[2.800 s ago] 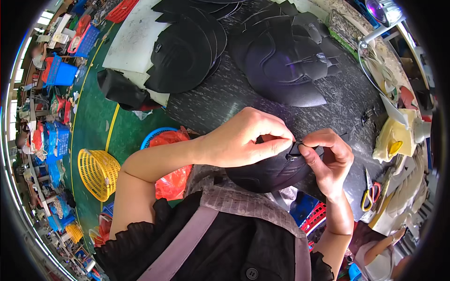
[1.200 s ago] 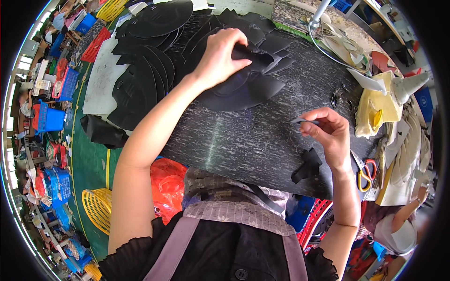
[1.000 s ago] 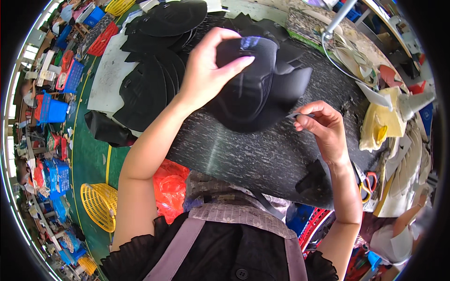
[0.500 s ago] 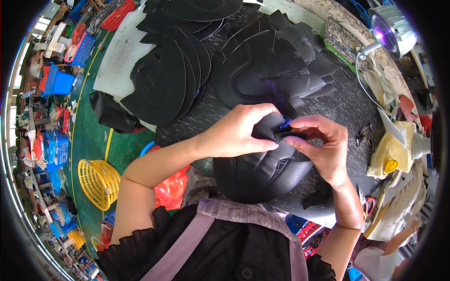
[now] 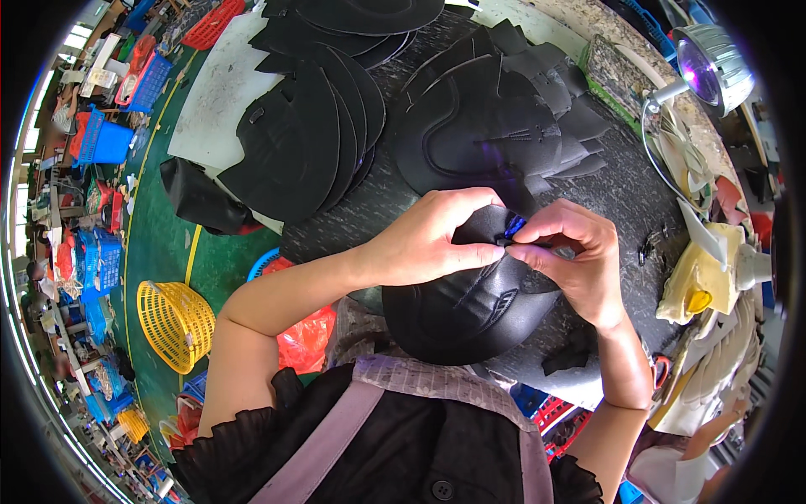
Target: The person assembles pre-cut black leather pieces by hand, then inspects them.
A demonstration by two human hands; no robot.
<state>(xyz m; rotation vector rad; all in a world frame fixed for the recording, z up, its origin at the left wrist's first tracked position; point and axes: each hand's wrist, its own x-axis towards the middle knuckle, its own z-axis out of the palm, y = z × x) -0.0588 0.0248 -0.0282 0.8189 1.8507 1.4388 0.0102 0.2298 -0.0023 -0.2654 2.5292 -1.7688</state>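
My left hand (image 5: 428, 239) and right hand (image 5: 575, 260) meet at the far edge of the black piece (image 5: 474, 307), fingertips of both pinching a small blue tab (image 5: 514, 225) there, the piece's bulk lying toward my body.

Two hands, the left hand (image 5: 437, 239) and the right hand (image 5: 579, 265), meet on one black cut piece (image 5: 470, 307); one small blue tag (image 5: 514, 225) sits between the fingertips; two stacks of black pieces (image 5: 302, 143) (image 5: 495, 126) lie on the table; one lamp (image 5: 709, 55); one yellow basket (image 5: 172, 323); one red bag (image 5: 306, 340).
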